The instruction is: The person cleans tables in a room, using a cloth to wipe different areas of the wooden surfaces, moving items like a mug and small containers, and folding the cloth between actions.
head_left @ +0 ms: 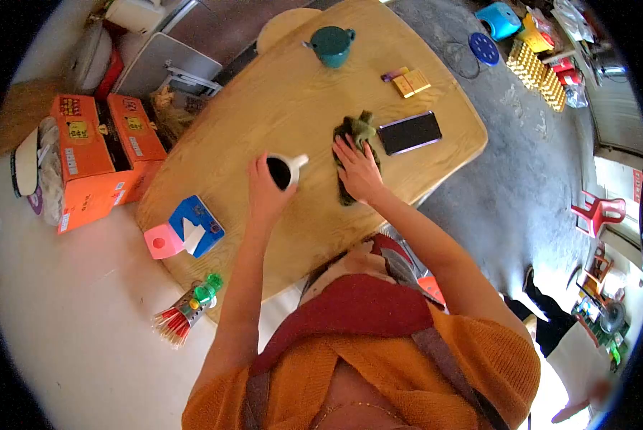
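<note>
A white mug (280,174), dark inside, stands on the wooden table (264,107), its handle pointing right. My left hand (263,188) is closed round the mug's left side. To the right, my right hand (359,172) lies flat with fingers spread on a crumpled dark green cloth (365,127). The cloth's lighter end sticks out beyond my fingertips, and part of it is hidden under the palm. Just right of the cloth lies a black phone (410,133), screen up.
A teal lidded cup (332,46) and a small yellow box (412,83) stand toward the far edge. At the left corner are a blue-and-pink tissue box (197,222) and a holder of chopsticks (182,315). Orange cartons (92,165) sit left of the table; another person is at lower right.
</note>
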### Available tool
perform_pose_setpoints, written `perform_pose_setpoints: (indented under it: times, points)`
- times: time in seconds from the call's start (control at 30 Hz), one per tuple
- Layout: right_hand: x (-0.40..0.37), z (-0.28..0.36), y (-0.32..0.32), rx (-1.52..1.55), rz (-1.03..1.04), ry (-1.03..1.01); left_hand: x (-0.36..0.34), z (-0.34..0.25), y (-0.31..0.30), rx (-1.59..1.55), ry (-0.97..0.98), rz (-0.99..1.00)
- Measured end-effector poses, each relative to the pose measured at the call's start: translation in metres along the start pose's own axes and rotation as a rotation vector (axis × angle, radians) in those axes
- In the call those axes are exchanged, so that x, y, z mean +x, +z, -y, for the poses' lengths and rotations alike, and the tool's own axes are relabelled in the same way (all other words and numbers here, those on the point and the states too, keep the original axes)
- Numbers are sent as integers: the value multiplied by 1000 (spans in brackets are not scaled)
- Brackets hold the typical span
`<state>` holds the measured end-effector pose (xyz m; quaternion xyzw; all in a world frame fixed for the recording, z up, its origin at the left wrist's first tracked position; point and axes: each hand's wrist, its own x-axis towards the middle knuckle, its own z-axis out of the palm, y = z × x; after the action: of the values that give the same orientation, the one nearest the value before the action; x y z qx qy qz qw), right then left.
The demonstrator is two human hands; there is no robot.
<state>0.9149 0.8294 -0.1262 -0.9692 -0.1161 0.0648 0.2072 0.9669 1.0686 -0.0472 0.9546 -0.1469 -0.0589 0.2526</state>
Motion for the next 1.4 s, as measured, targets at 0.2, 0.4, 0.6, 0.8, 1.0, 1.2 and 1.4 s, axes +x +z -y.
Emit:
perform_pose_setpoints:
  times: [0.2, 0.4, 0.6, 0.8, 1.0, 1.2, 1.4]
  points:
    - [85, 77, 19, 0, -116, 64, -84, 57, -19, 41, -173, -46]
    - [-68, 80, 50, 195, 121, -294, -112, 54, -35, 179, -178, -56]
    - [-137, -21, 15, 137, 1, -57, -55, -14, 28, -61, 217, -15]
    - [-147, -11, 9, 103, 60, 24, 67, -167, 129, -69, 537, 157]
    - [-157, -114, -23, 280, -375, 242, 77, -150, 157, 96, 524, 170]
    - [-36, -233, -82, 8, -448, 496, 16, -43, 101, 44, 344, 212]
    - [-11, -206, -57, -10, -448, 536, 19, -67, 48, 135, 205, 315]
